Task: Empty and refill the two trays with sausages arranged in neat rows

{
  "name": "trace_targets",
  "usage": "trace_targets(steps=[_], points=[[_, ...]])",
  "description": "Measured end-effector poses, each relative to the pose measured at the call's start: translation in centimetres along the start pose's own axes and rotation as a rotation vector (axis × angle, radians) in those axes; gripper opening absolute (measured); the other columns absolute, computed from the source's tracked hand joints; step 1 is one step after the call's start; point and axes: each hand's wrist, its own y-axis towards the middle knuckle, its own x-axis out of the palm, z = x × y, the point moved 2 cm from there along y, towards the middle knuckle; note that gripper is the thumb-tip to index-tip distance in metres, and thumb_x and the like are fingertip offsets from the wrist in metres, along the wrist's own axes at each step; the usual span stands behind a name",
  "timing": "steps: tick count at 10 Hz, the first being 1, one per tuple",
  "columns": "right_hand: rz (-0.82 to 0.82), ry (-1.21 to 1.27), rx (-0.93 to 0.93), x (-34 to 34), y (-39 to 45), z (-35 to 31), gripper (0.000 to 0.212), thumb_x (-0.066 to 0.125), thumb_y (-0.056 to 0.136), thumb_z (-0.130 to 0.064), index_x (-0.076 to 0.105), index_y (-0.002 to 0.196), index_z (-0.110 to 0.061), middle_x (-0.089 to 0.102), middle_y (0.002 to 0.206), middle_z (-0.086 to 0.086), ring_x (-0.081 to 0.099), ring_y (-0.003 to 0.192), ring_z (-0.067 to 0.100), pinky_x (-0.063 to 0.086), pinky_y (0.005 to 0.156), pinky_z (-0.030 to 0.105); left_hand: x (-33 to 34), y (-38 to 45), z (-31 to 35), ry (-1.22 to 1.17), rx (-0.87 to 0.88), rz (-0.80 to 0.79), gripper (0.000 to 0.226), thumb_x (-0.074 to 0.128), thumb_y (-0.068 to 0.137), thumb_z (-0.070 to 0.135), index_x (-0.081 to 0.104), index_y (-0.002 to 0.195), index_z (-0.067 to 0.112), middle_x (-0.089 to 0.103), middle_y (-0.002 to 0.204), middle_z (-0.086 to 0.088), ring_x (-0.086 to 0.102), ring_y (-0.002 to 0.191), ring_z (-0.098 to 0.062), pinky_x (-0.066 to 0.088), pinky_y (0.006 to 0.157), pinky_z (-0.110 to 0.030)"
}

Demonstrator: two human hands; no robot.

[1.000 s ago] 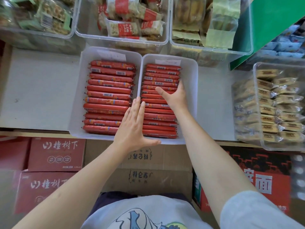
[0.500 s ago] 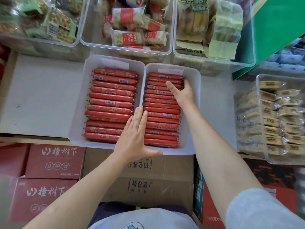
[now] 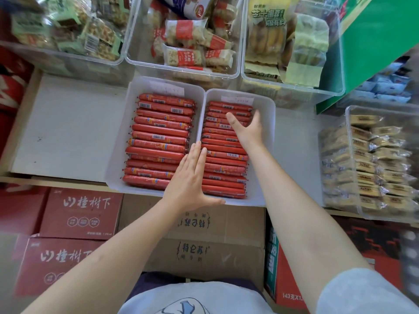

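Two trays [image 3: 118, 168] — sausages [image 3: 158, 134] in rows

- The sausages [image 3: 158, 141] are red-orange, some with small white barcode labels.
- Both trays [image 3: 118, 159] are translucent white, each with a white paper slip at its far end.
- The shelf [image 3: 68, 128] is pale grey.
- The cartons [image 3: 79, 211] below are red with white characters; the middle box [image 3: 204, 225] is plain brown with dark print.
- The bin [image 3: 374, 164] at right holds tan and silver packets.
- The panel [image 3: 374, 41] is green.
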Motion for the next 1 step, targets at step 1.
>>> trace_targets(steps=[1], points=[[-0.009, 0.008, -0.089, -0.09, -3.73, -1.22, 0.082, 0.071, 0.075, -0.068, 0.046, 0.139, -0.022, 0.058, 0.128, -0.014, 0.056, 0.115, 0.002, 0.048, 0.102, 0.031, -1.03, -0.45, 0.39, -0.029, -0.011, 0.013, 0.139, 0.056, 0.065, 0.088, -0.013, 0.157, 0.012, -0.027, 0.162, -0.005, -0.024, 0.149, -0.014, 0.004, 0.125, -0.043]])
